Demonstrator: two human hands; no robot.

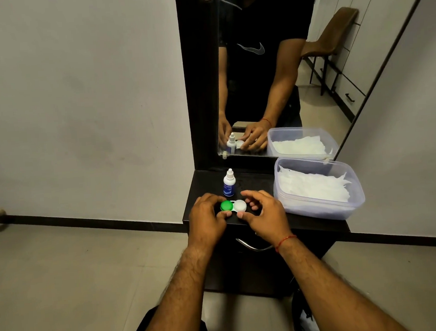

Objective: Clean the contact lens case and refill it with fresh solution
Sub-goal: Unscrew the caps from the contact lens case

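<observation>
A contact lens case with one green cap and one white cap lies on the black dresser top, both caps on. My left hand grips its green end with thumb and fingers. The white end is held by the thumb and forefinger of my right hand, whose other fingers are spread. A small white dropper bottle of solution with a blue label stands upright and capped just behind the case.
A clear plastic tub holding white tissues sits at the right of the dresser top. A mirror rises behind it. A metal drawer handle sticks out below the front edge. Walls flank both sides.
</observation>
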